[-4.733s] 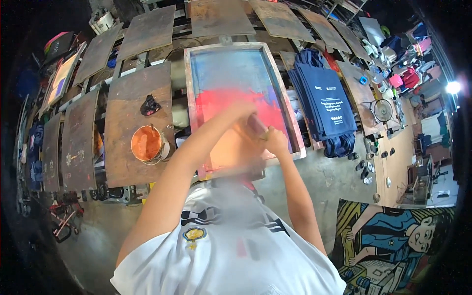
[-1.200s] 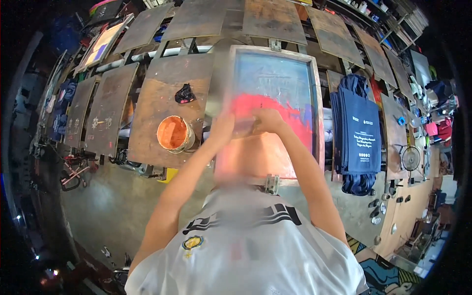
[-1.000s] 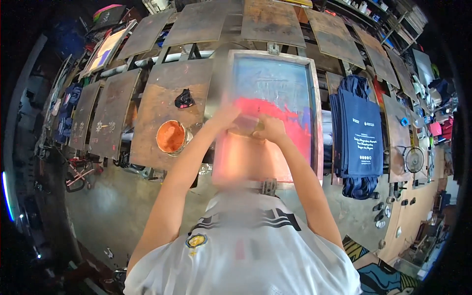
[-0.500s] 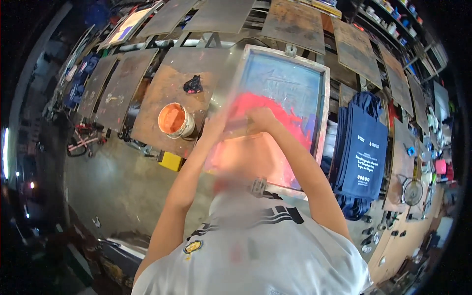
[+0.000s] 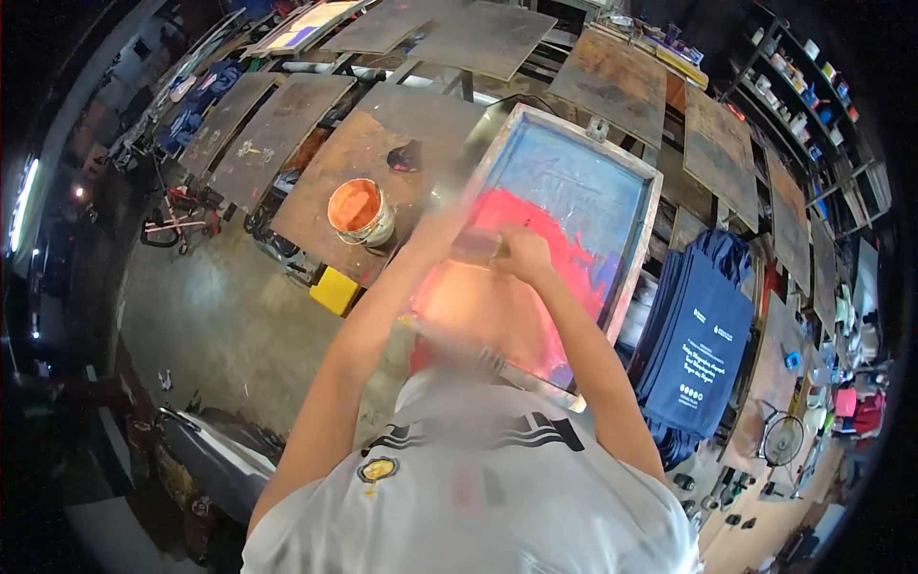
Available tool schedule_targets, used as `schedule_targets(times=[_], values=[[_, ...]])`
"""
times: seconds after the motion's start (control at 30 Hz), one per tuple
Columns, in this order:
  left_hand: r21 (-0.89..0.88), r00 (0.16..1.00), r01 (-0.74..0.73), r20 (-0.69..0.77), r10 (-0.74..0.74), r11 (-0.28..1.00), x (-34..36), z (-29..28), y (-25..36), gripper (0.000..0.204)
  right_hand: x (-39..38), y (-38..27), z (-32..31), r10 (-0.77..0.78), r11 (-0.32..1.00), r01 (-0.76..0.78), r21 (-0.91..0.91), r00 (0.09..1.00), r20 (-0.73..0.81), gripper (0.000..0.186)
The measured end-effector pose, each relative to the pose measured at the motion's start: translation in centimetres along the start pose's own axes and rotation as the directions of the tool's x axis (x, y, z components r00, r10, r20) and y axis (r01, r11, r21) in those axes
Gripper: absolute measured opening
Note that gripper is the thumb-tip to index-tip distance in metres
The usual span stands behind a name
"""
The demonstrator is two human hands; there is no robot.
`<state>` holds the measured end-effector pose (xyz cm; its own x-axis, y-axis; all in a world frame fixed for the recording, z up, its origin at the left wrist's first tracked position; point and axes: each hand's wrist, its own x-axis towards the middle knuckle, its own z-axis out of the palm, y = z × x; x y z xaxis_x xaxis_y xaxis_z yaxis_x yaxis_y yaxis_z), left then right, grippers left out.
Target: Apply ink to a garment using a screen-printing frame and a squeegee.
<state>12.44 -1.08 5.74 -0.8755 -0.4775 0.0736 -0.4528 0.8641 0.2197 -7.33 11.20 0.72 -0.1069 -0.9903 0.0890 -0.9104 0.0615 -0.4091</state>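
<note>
From where I stand, the person's right hand [image 5: 524, 251] is nearest the work, fingers curled tightly round one end of a flat, brownish-purple squeegee [image 5: 478, 246]. The left hand [image 5: 443, 234] is at the squeegee's other end, but it is so blurred that I cannot tell how far that grip is closed. The squeegee sits between the two hands, lying crosswise over a big rectangular printing screen with a pale, paint-stained wooden frame [image 5: 631, 165]. Its outline is smeared too, and whether its edge presses on the mesh I can't make out.

On the near side of the squeegee the screen shows a smooth, glowing peach area; just beyond it spreads a thick, ragged patch of red-pink ink [image 5: 512, 210], and past that the mesh is cloudy blue, with a touch of violet along the right.

Left of the screen, a whitish round bucket [image 5: 382, 228] of orange paint stands on a worn brown-and-grey tabletop [image 5: 306, 206]. To the right lies a neat pile of navy cloth bags [image 5: 703, 354] with white print. Farthest off, a dark shelf rack [image 5: 798, 86] holds small bottles.
</note>
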Motion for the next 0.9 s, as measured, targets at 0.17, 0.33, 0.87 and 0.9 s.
schedule_targets(times=[0.17, 0.33, 0.87, 0.9], values=[[0.007, 0.997, -0.041, 0.063, 0.041, 0.999, 0.6, 1.1, -1.5, 0.058, 0.5, -1.5, -0.5, 0.125, 0.991, -0.123, -0.061, 0.991, 0.04, 0.046], [-0.058, 0.995, 0.088, 0.046, -0.086, 0.994, -2.6, 0.3, 0.2, 0.059, 2.5, -1.5, 0.3, 0.031, 0.973, -0.013, -0.23, 0.997, 0.076, 0.046], [0.045, 0.971, 0.239, -0.044, -0.237, 0.97, -7.1, 3.7, -0.9, 0.059, 5.6, -1.6, 1.9, -0.316, 0.948, 0.319, 0.014, 0.932, 0.178, 0.041], [0.04, 0.987, 0.155, -0.049, -0.153, 0.987, -6.8, 3.4, -1.4, 0.058, 5.1, -1.7, 1.3, -0.24, 0.97, 0.244, 0.004, 0.951, 0.194, 0.039]])
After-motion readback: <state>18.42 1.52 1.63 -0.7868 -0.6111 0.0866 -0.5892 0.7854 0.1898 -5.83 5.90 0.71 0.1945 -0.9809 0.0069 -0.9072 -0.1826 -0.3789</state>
